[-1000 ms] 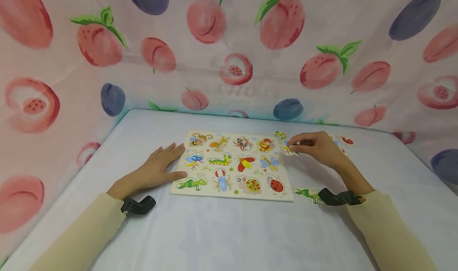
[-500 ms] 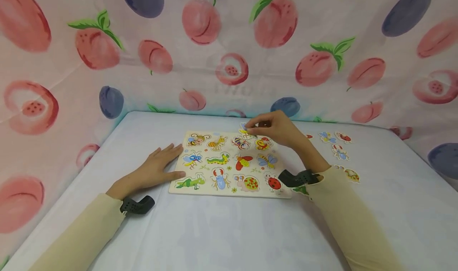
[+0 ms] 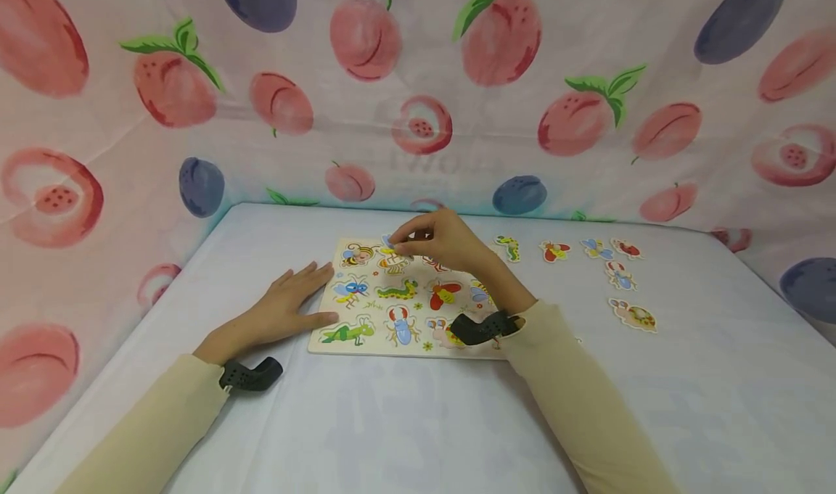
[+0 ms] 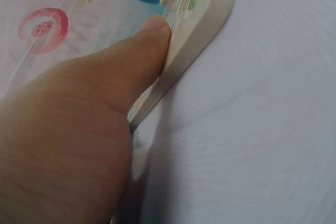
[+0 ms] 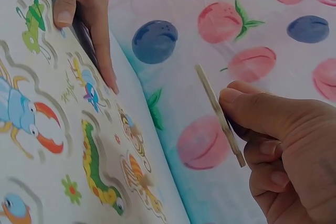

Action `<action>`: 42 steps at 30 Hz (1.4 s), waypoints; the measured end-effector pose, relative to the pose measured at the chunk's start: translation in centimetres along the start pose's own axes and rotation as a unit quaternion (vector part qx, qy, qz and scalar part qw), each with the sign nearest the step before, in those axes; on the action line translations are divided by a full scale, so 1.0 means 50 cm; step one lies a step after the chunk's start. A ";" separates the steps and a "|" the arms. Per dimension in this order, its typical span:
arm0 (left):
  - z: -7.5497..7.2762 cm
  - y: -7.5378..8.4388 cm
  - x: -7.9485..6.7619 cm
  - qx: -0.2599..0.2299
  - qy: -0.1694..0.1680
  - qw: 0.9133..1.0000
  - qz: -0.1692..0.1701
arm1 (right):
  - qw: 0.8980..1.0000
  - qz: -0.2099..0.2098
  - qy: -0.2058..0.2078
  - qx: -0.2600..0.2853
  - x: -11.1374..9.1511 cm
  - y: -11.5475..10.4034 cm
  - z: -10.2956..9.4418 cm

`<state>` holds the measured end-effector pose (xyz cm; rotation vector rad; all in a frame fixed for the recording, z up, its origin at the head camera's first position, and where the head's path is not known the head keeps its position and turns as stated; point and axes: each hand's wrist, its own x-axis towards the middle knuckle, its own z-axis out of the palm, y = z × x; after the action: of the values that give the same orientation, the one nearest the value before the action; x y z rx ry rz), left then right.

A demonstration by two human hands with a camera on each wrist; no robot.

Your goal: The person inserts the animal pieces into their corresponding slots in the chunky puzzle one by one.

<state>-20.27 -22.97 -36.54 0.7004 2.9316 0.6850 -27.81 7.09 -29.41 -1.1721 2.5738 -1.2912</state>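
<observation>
One piece at a time, best to align the puzzle piece (image 5: 217, 110), pinched in the right hand (image 3: 436, 240) above the puzzle board (image 3: 379, 347), before lowering, steadying with the left hand (image 3: 290, 302) spread, grasping nothing, along the board's edge.

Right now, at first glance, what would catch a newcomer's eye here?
Probably the cloth behind the table first, with its big pink and blue fruit. Next comes the bright bug board mid-table, the left hand resting on its left edge. Then there is the piece pinched in the right hand near the board's far edge, with loose pieces lying to the right.
</observation>
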 end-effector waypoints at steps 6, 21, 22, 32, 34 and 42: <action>0.000 -0.003 -0.001 0.000 0.000 1.000 0.001 | 1.000 0.007 -0.003 0.017 0.013 -0.003 0.022; 0.003 -0.003 -0.005 -0.004 0.000 1.000 0.005 | 0.999 0.011 0.000 0.037 0.043 -0.003 0.071; 0.003 -0.003 -0.004 -0.003 0.000 1.000 0.006 | 0.999 0.010 0.001 0.041 0.045 -0.002 0.074; 0.000 -0.002 -0.001 0.001 0.000 1.000 0.007 | 0.997 0.041 -0.012 0.067 0.048 0.005 0.107; -0.002 -0.002 -0.001 0.005 0.001 1.000 0.005 | 0.997 0.035 -0.019 0.064 0.049 0.006 0.112; -0.002 -0.003 0.002 0.006 0.003 1.000 0.010 | 0.998 0.037 -0.034 0.046 0.046 0.008 0.132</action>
<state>-20.42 -23.09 -36.52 0.7304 2.9398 0.6727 -27.44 1.29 -33.35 -1.0755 2.4577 -1.3138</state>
